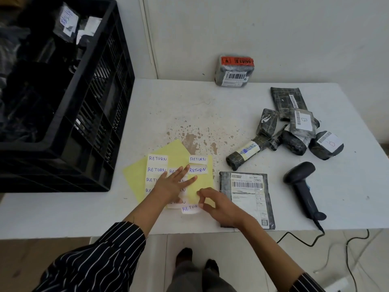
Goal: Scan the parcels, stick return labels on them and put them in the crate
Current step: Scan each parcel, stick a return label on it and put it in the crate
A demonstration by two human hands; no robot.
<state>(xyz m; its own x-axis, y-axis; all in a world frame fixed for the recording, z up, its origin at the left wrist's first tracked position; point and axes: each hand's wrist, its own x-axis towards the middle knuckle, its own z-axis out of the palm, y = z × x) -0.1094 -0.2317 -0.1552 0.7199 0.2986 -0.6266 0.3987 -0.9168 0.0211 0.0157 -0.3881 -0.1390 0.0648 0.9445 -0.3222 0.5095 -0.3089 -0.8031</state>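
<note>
Peeling stage: left grip (174,184) flat on sheet (134,175), right grip (216,205) pinching a return label (189,208); next, parcel (246,194) at 3 o'clock.

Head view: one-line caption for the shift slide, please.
Left hand flat on the yellow backing sheet while right hand pinches a white handwritten RETURN label beside a flat black parcel.

We see a flat grey parcel (247,199) face-up at the tabletop (210,102) front, beside yellow sheets (179,150) of white RETURN labels. A loose label (189,208) overhangs the sheets' lower edge. Wrapped parcels (294,131) are piled right, a black scanner (303,186) near them. The black crate (63,123) at left holds parcels.
</note>
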